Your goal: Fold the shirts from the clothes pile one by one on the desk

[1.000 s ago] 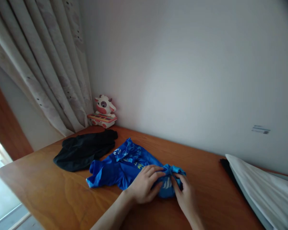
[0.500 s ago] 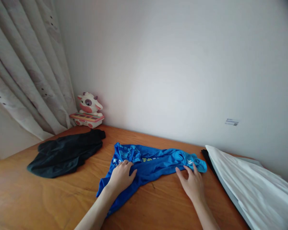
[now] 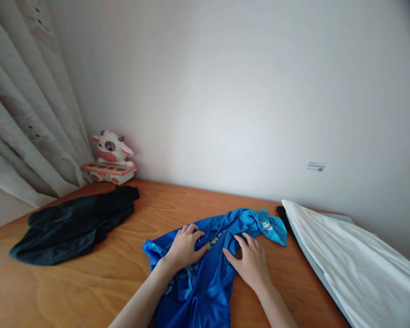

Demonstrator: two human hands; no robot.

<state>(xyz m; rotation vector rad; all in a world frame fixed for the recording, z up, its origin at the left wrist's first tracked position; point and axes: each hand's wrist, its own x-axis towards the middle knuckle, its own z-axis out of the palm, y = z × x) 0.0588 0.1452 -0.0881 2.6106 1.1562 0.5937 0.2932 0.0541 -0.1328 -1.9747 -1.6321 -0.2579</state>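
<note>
A crumpled blue sports shirt (image 3: 222,269) with yellow and white lettering lies across the middle of the wooden table. One light-blue end with a white logo reaches out to the right. On the shirt's left part rests my left hand (image 3: 187,246), palm down, its thumb apart from the curved fingers. My right hand (image 3: 248,259) touches the shirt's right edge, thumb and fingers spread. Between the two hands runs the lettering. The cloth's near part spreads toward me and leaves the bottom of the view.
Dark folded clothing (image 3: 78,223) lies at the left. On the right, a white garment (image 3: 358,259) tops a pile with grey and black cloth. A cow-shaped toy piano (image 3: 111,159) stands in the back corner by the curtain (image 3: 27,100). Behind the table (image 3: 71,291) rises a white wall.
The shirt has been turned and bunched, with more of its cloth now toward me. My right hand has moved left, closer to my left hand. The view has shifted slightly right.
</note>
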